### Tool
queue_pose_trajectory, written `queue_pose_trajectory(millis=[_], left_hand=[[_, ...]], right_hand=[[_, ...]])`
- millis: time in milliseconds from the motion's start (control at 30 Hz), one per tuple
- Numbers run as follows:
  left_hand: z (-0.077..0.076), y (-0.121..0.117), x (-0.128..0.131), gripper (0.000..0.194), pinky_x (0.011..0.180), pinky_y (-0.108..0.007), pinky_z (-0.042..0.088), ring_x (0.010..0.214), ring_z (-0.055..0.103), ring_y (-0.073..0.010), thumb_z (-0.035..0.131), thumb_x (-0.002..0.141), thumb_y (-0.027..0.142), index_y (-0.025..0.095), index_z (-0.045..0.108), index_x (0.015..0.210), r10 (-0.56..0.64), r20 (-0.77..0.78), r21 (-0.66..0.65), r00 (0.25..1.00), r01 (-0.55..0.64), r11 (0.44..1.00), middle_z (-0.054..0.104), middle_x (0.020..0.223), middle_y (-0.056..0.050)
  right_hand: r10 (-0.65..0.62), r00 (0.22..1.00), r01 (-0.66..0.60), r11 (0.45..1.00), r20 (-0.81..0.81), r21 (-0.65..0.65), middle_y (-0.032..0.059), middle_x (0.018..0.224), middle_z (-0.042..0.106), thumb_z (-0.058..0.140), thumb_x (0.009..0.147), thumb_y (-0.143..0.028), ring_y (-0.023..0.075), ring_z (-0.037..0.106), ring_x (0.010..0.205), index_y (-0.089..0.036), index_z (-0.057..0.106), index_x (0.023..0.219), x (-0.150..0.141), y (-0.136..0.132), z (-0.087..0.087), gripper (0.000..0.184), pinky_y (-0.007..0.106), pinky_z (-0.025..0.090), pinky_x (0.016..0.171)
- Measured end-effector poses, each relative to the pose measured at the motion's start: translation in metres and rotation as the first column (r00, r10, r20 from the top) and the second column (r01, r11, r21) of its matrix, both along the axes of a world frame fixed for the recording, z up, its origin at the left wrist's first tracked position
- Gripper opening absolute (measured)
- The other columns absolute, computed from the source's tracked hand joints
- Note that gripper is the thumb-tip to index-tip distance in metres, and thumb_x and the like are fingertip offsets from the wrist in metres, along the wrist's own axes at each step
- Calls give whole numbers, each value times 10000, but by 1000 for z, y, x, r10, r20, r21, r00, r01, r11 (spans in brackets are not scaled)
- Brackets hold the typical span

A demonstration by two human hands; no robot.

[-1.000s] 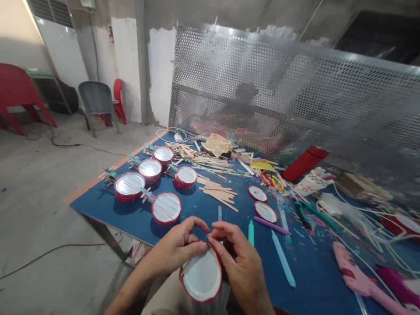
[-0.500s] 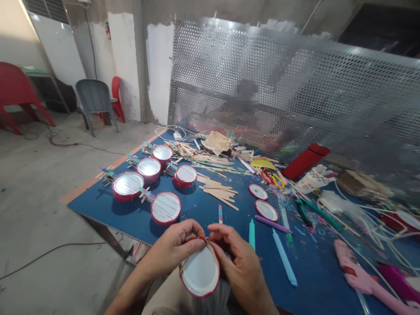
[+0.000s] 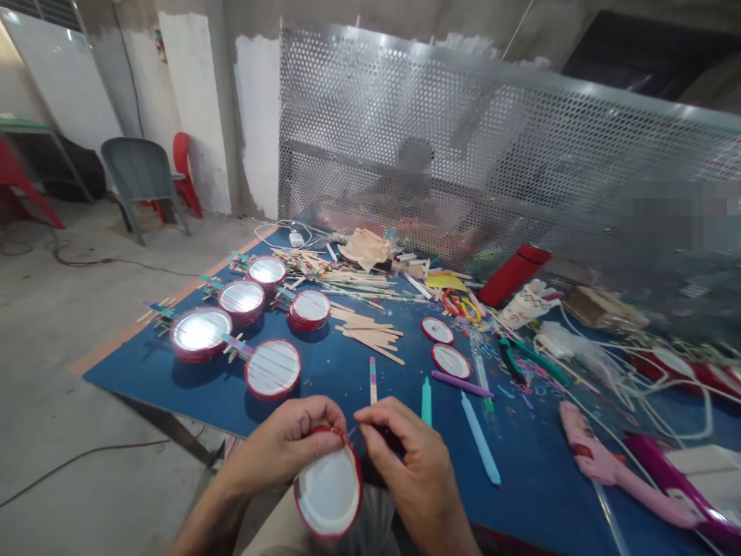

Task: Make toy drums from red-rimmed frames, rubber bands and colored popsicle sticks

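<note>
While L hand [image 3: 290, 439] clamps round, red-rimmed white disc [image 3: 329, 494], R hand [image 3: 410, 457] pinches, prob., thin strand [image 3: 351, 428].

Held disc [image 3: 329, 494], lower centre: white face, red rim. Tabletop [image 3: 521, 494]: plain blue. Round pieces [image 3: 272, 369], left of centre: whitish faces, red sides; nearest face marked with thin parallel lines. Flat stick [image 3: 373, 378], centre: purple and teal bands above pale wood tone. Slender rods, right of centre: one teal [image 3: 427, 401], one light blue [image 3: 480, 440], one purple [image 3: 461, 384]. Cylinder [image 3: 512, 276], right: red. Cup [image 3: 518, 310], beside it: white, dark crosshatch near top. Glue gun [image 3: 584, 444], lower right: pink. Panel [image 3: 359, 100], upper half: grey, regular dotted perforation. Chair [image 3: 140, 170], upper left: grey.
</note>
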State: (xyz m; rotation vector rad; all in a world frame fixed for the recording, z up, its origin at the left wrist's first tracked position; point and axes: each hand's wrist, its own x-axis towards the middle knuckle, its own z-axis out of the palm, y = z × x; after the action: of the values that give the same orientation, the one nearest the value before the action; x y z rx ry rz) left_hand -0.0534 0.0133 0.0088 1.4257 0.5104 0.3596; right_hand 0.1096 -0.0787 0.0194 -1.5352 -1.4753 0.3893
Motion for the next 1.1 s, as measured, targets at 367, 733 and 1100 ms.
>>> queue_pose_trajectory(millis=[367,733,1100], left_hand=[[-2,-2,0,303,525,-205,285,581,381,-94,659,800,461,171,574,825,76,22,-18,997,-75,997,482,680,48],[-3,-3,-4,119,587,-209,337,630,434,-106,615,823,278,164,588,799,17,28,102,999,-19,995,529,695,35],[0,-1,-1,59,501,-201,261,543,340,-89,593,816,222,173,560,807,-38,-64,303,997,55,951,427,600,81]], right_hand=[[193,923,-253,956,-332,-151,20,887,668,529,911,-297,158,632,833,-239,718,962,-1,-2,1,204,226,478,708],[-71,880,-48,970,-470,-238,-56,587,470,561,816,-301,94,426,518,-206,542,655,-17,1,-14,188,188,335,465],[-153,439,24,987,-885,-158,-126,500,384,680,820,-468,24,190,377,-218,510,790,-16,13,-12,304,144,142,359]])
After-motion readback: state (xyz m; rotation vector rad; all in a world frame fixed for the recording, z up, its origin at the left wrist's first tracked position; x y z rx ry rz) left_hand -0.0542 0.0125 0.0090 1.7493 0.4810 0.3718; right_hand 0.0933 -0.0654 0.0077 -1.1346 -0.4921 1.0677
